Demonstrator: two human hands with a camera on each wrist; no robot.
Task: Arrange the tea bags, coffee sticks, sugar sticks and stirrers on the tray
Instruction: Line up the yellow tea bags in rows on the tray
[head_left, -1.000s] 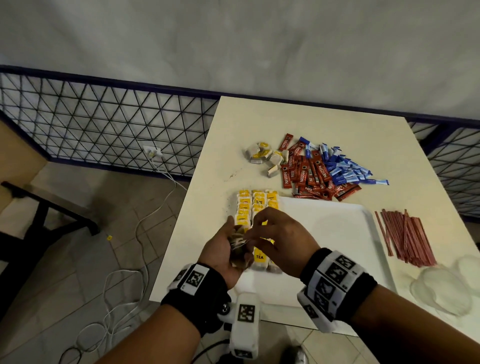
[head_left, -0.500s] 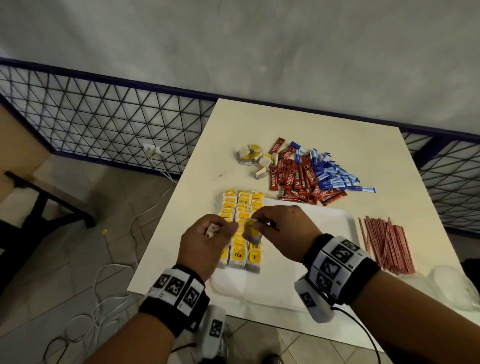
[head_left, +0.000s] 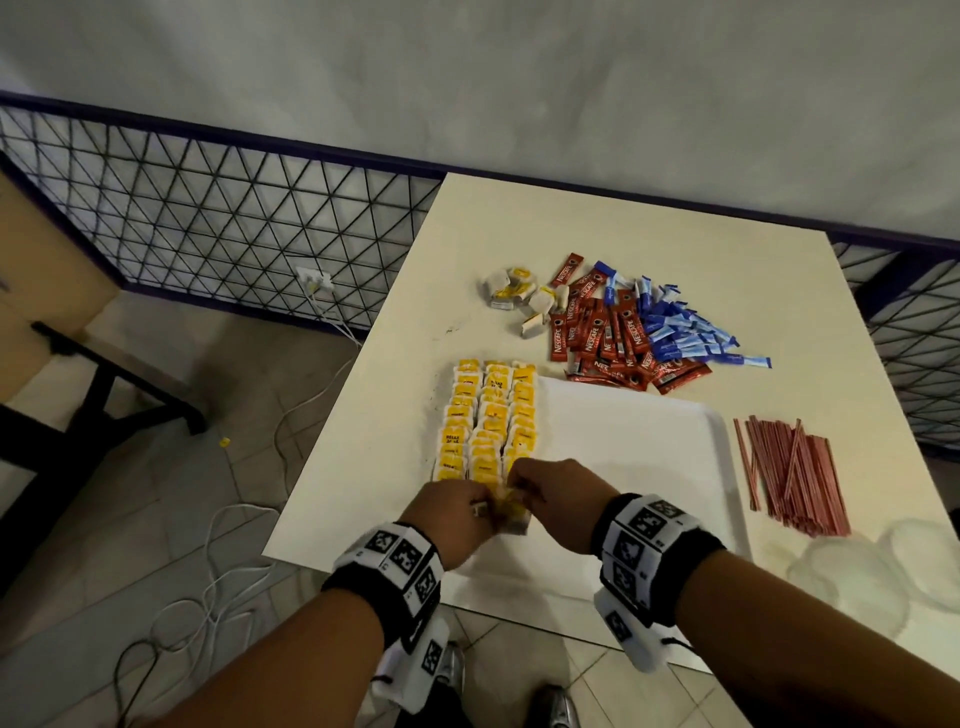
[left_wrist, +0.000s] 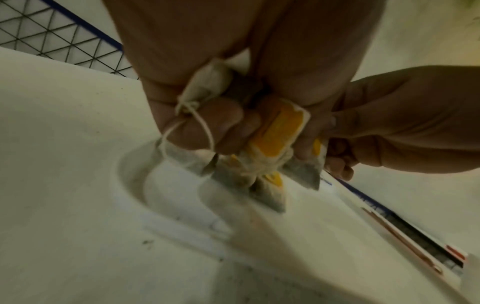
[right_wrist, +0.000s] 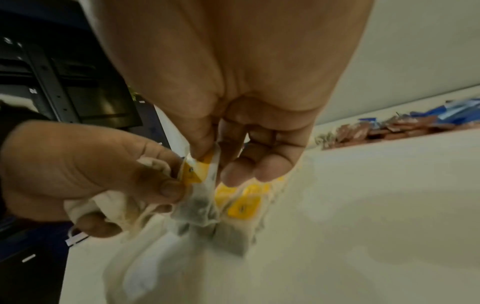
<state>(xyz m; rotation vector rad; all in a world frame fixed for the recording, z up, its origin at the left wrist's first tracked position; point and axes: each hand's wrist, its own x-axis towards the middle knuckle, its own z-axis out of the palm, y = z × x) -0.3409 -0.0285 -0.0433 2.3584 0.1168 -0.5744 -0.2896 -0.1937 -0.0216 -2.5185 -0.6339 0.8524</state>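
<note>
Black wristbands with white square-coded marker blocks, white wrist cameras beneath, bare forearms

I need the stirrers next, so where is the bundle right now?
In the head view the red stirrers lie on the table to the right of the white tray, off it, just beyond clear lids.

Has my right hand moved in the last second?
Yes. The right hand has drawn back along the tea bag rows, from their middle to their near end.
</note>
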